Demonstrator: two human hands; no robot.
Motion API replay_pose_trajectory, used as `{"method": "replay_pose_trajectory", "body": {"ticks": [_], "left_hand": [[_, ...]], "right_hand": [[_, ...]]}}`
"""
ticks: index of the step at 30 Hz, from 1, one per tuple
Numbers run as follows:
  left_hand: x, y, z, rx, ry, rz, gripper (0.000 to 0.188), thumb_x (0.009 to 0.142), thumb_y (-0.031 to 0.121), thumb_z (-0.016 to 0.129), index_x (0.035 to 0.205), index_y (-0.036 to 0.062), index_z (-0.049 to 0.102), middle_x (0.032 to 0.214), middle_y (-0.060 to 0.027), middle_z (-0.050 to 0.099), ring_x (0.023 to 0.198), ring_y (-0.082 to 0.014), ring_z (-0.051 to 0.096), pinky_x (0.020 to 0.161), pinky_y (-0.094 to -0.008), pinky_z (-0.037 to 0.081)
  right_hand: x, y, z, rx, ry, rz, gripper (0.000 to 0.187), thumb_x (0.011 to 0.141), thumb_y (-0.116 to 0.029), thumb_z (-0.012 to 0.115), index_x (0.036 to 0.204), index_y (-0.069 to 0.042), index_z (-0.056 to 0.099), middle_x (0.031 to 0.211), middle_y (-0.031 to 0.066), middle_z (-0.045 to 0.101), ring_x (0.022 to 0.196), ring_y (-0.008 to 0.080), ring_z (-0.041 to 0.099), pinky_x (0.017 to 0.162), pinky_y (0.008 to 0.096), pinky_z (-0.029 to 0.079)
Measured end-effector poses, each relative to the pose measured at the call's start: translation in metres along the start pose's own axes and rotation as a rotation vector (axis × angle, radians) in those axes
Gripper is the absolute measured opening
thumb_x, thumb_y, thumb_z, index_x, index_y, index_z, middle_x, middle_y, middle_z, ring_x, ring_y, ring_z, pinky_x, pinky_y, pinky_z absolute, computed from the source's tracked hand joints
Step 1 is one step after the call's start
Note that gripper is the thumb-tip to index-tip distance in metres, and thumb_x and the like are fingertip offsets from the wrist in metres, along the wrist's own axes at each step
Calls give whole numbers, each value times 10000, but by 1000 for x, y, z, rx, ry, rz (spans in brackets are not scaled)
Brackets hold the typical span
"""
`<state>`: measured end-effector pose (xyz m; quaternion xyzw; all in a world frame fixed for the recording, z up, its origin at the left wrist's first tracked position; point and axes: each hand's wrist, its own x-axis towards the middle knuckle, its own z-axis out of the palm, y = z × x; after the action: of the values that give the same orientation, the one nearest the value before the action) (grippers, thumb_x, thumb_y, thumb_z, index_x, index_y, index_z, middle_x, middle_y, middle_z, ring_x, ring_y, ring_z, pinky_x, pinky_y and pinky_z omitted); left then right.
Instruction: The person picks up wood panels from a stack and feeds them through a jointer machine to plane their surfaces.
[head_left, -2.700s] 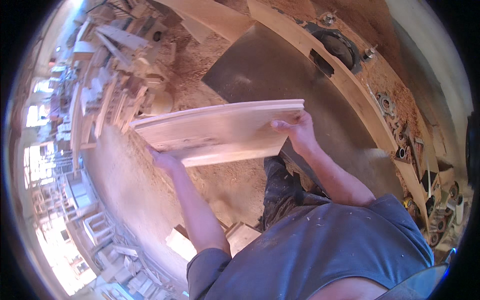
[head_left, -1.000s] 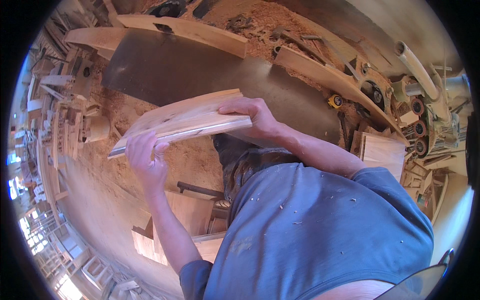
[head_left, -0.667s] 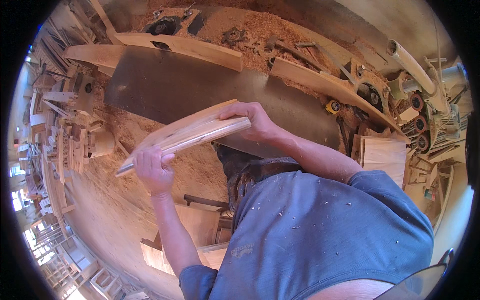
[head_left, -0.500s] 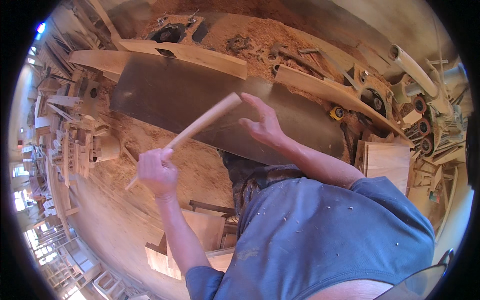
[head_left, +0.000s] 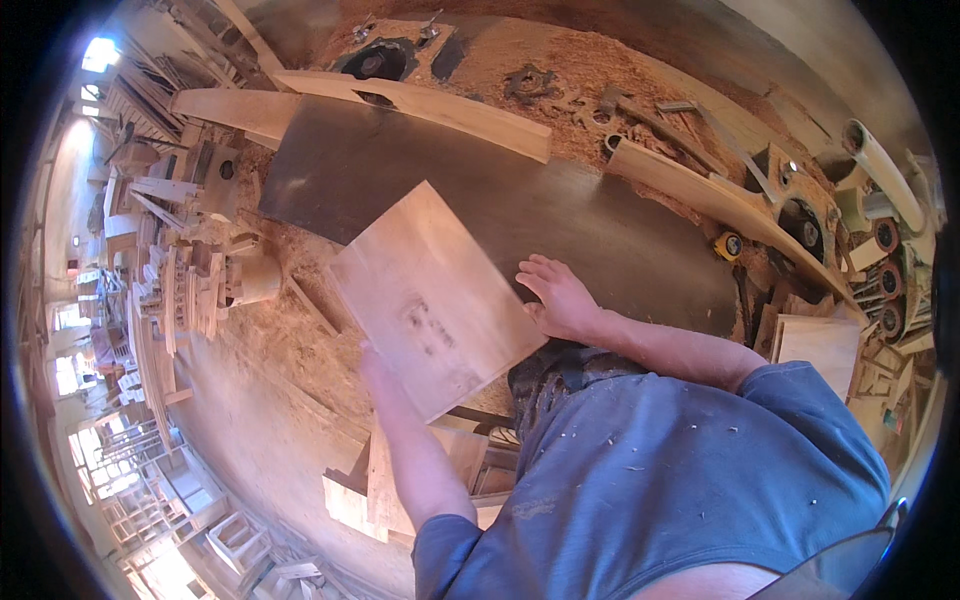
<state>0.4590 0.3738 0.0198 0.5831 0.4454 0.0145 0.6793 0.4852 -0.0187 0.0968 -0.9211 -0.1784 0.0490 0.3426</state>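
Note:
A square, pale wooden board [head_left: 435, 300] with a dark smudge faces up at me, tilted over the near edge of a dark metal machine table [head_left: 600, 230]. My left hand [head_left: 377, 367] grips the board's lower left edge from underneath, its fingers hidden behind the wood. My right hand [head_left: 560, 298] lies with fingers spread at the board's right edge, touching it with the thumb side, over the table's front.
Long curved wooden planks [head_left: 420, 100] lie along the table's far side amid sawdust. A yellow tape measure [head_left: 733, 245] sits at the right. Cut boards [head_left: 400, 480] are stacked below my left arm, and wooden parts [head_left: 190, 290] are piled at the left.
The board has turned from edge-on to showing its broad face. My right hand has slid off its top to the right edge, fingers spread. My left hand has stayed on the lower edge.

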Motion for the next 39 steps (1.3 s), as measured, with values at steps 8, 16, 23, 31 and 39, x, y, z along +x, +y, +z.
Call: {"method": "replay_pose_trajectory", "body": {"ticks": [8, 16, 23, 31, 39], "left_hand": [[-37, 7, 100, 25, -26, -238, 550, 1089, 436, 439, 1199, -81, 591, 989, -191, 700, 832, -299, 718, 704, -417, 627], [-37, 39, 114, 154, -162, -128, 448, 1012, 306, 648, 1156, -115, 592, 881, -194, 670, 700, -262, 710, 586, -358, 638], [-42, 85, 124, 798, -133, 195, 531, 929, 378, 724, 1227, -52, 630, 1059, -201, 710, 910, -375, 716, 818, -475, 601], [58, 130, 229, 1199, 345, 594, 1070, 774, 707, 725, 1591, 133, 340, 1662, -219, 227, 1536, -411, 165, 1246, -554, 141], [106, 161, 269, 1191, 272, 271, 1305, 664, 851, 703, 1647, 177, 171, 1688, -262, 46, 1554, -478, 21, 1244, -600, 4]], "right_hand": [[26, 23, 16, -48, 106, -178, 537, 837, -191, 721, 1310, 20, 578, 1405, 185, 551, 1399, 376, 452, 1182, 508, 360], [45, 47, 7, -142, 120, -184, 578, 879, -205, 676, 1398, 3, 533, 1509, 157, 489, 1456, 337, 403, 1216, 496, 308], [76, 47, 15, -165, 179, -181, 570, 880, -173, 664, 1395, 27, 523, 1505, 187, 482, 1457, 373, 393, 1203, 524, 308], [86, 32, 21, -153, 237, -106, 521, 897, -174, 646, 1369, 25, 550, 1499, 194, 501, 1443, 373, 428, 1199, 513, 311], [113, 34, 23, -159, 327, -49, 486, 862, -170, 674, 1306, 14, 601, 1453, 175, 554, 1401, 345, 486, 1178, 486, 348]]}}
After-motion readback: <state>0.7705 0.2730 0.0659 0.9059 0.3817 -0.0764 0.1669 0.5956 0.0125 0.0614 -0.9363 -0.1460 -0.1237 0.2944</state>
